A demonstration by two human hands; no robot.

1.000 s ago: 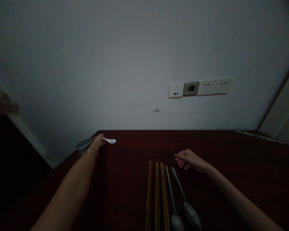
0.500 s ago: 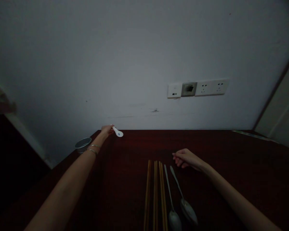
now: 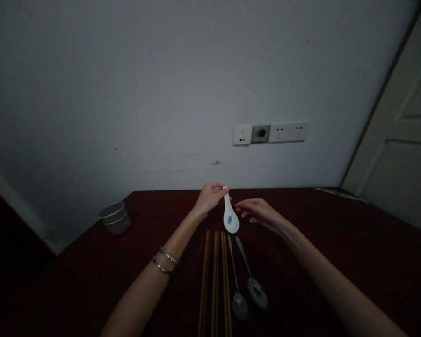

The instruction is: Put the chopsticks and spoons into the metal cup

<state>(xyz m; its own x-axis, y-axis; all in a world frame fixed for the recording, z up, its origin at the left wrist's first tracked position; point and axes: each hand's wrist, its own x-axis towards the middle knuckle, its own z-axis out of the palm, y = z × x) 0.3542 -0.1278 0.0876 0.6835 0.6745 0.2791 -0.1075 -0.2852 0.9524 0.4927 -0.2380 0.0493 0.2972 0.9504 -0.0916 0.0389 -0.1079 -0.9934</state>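
Note:
A white soup spoon (image 3: 230,219) with a blue mark in its bowl hangs bowl-down from my left hand (image 3: 211,196), pinched by the end of its handle. Just right of it is my right hand (image 3: 261,214), empty, fingers loosely curved and apart, not touching the spoon. Below both hands, several wooden chopsticks (image 3: 215,285) lie in pairs side by side on the dark red table (image 3: 154,224). Two metal spoons rest to their right: a slimmer one (image 3: 239,305) and a broader one (image 3: 257,292), their handles pointing toward the wall.
A grey metal cup (image 3: 115,219) stands near the table's left edge. Behind the table rises a pale wall (image 3: 161,93) with a row of sockets (image 3: 270,134). A panelled door (image 3: 403,140) is at the right, and a flat strip (image 3: 340,194) lies along the back right edge.
My left hand has brought the white soup spoon from the far left to the middle, near my right hand. My right hand has risen slightly and its fingers have opened. The view has shifted.

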